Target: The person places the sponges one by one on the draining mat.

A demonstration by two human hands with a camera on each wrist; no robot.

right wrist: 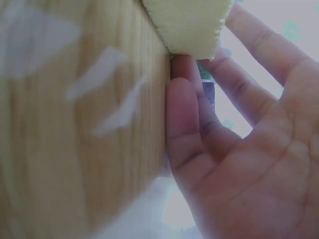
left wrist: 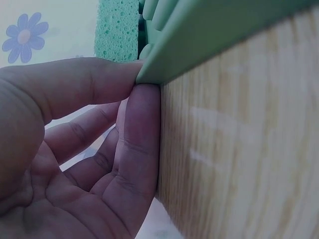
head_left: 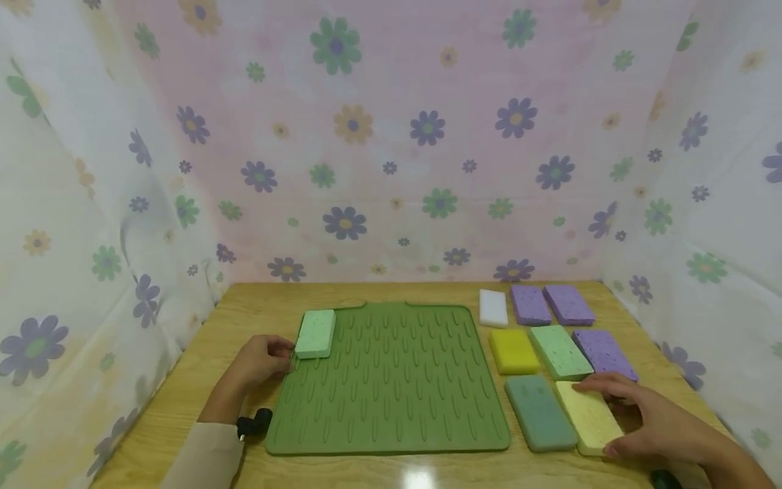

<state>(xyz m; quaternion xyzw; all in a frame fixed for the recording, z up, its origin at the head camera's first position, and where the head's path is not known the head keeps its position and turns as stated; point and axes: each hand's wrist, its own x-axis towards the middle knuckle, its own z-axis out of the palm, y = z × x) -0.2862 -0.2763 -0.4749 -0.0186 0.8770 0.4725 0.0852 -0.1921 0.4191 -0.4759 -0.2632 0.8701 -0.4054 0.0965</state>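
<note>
My left hand (head_left: 259,363) is at the left edge of the green ridged mat (head_left: 397,380). In the left wrist view, thumb and index finger pinch the mat's edge (left wrist: 199,42). A mint green sponge (head_left: 315,333) lies on the mat's far left corner, just beside the fingers. On the right, my right hand (head_left: 654,421) spans a pale yellow sponge (head_left: 586,414), fingertips on its far end and thumb by its near right corner. The right wrist view shows this sponge (right wrist: 192,27) on the wood with the fingers (right wrist: 239,82) around its end.
Right of the mat lie a white block (head_left: 493,308), a bright yellow sponge (head_left: 514,352), a grey-green sponge (head_left: 540,413), a speckled green sponge (head_left: 561,352) and purple sponges (head_left: 605,354) on the wooden table (head_left: 348,472). Flowered cloth (head_left: 391,136) encloses the back and sides.
</note>
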